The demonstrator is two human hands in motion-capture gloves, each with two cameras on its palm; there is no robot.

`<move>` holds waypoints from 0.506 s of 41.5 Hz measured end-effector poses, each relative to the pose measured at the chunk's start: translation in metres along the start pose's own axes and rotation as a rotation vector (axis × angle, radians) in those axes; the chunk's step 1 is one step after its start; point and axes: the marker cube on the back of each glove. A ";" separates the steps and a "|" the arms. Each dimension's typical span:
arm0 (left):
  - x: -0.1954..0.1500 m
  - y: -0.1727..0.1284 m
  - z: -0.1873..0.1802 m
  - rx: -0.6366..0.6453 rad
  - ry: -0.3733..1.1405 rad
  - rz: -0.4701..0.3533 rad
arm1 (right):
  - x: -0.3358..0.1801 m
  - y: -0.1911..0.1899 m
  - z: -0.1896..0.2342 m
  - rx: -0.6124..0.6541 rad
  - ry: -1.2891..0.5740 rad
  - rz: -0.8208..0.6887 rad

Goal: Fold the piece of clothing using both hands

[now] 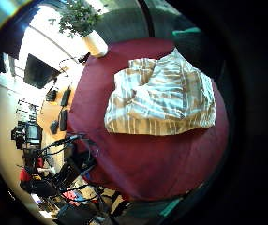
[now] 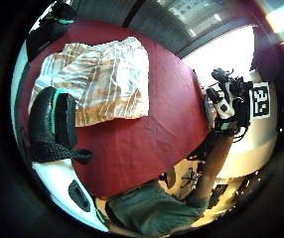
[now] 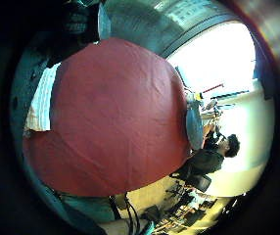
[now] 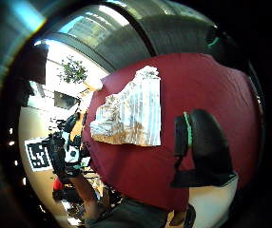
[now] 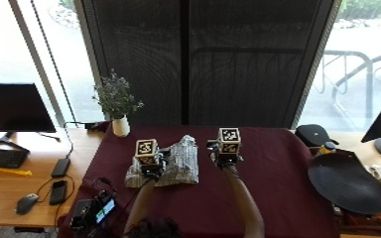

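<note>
While both hands hover over it, striped tan-and-white garment lies bunched, rumpled on the maroon table; left hand, right hand — grip state: can't tell.

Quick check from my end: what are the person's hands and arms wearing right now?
Both the left hand and the right hand wear black gloves. In the palm views a thin green stripe runs along a glove finger. The forearms are bare, with no sleeves showing in the outside view.
</note>
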 end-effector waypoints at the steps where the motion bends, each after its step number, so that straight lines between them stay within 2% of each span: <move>1: 0.000 0.000 0.000 -0.001 0.003 0.001 | 0.000 0.001 -0.001 0.003 -0.004 -0.001; 11: 0.000 -0.007 0.009 0.015 -0.001 0.011 | 0.000 0.003 -0.001 0.013 -0.027 -0.005; 21: 0.002 0.001 0.006 -0.017 -0.005 0.007 | 0.001 -0.002 0.006 0.032 -0.029 0.000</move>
